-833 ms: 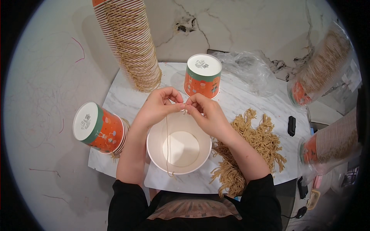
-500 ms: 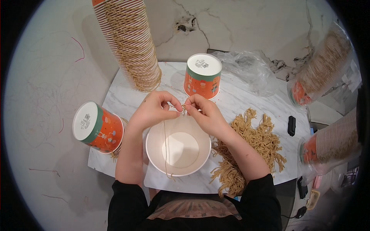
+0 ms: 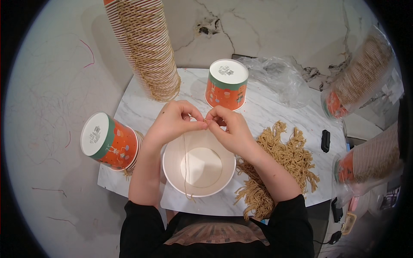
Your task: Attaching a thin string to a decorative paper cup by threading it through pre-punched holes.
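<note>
Tan string (image 3: pixel 186 172) pinched by the left hand (image 3: pixel 172 123) and right hand (image 3: pixel 230 129) above an open tub (image 3: pixel 172 170) at the surface's (image 3: pixel 137 109) near edge.
Thumb and forefinger of each hand grip the string, fingertips close together over the tub's far rim; 1 length hangs across its mouth to the near rim, the white inside showing below. Toward the far edge stands 1 inverted orange-and-green tub (image 3: pixel 226 96); nested inverted tubs (image 3: pixel 116 146) lean at the left edge; a tall nested stack (image 3: pixel 146 51) bearing tan cord rises at the far-left corner; a yarn heap (image 3: pixel 286 161) lies toward the near-right corner; 2 bagged stacks (image 3: pixel 363 71) lie past the right edge.
</note>
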Demonstrator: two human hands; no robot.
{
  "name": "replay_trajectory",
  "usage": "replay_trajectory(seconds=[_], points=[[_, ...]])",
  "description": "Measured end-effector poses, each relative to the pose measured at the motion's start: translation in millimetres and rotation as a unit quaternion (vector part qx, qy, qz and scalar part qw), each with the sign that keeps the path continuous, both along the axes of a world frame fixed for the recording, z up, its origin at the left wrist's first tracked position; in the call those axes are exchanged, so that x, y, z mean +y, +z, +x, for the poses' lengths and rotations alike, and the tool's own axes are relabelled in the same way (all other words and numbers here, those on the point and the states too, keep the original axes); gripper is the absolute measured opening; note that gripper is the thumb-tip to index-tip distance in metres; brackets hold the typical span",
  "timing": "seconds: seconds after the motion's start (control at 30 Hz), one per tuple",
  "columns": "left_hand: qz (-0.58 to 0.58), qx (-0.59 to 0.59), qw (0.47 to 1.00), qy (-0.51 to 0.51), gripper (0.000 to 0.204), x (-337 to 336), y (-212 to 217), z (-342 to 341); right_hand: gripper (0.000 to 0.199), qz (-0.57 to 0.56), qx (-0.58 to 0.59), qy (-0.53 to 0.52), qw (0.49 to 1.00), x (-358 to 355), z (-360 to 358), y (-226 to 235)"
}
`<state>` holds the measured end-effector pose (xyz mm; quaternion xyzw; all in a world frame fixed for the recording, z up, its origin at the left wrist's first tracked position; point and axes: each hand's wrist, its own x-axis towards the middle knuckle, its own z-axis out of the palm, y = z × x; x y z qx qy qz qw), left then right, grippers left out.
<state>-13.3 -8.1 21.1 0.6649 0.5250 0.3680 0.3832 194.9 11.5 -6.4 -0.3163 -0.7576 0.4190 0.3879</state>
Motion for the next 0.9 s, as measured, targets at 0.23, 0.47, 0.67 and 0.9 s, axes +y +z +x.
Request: replay_trajectory(seconds=[0.23,0.47,0.67,0.9], points=[[0.042,0.003,0.999,0.017,0.015,-5,5,6,0.008,-0.013,-0.022,-0.003,1.0,0,0,2],[0.024,0.009,0.999,0.025,0.017,-2,4,2,0.009,-0.032,-0.026,-0.004,0.999,0,-1,0],[-0.061,-0.034,0.997,0.015,0.012,0,6,1,0.016,-0.016,0.009,0.008,1.0,-2,-2,-1],[-0.091,-0.105,0.99,-0.031,0.01,4,3,-5,0.013,0.056,-0.01,-0.007,0.998,-2,-4,-3]])
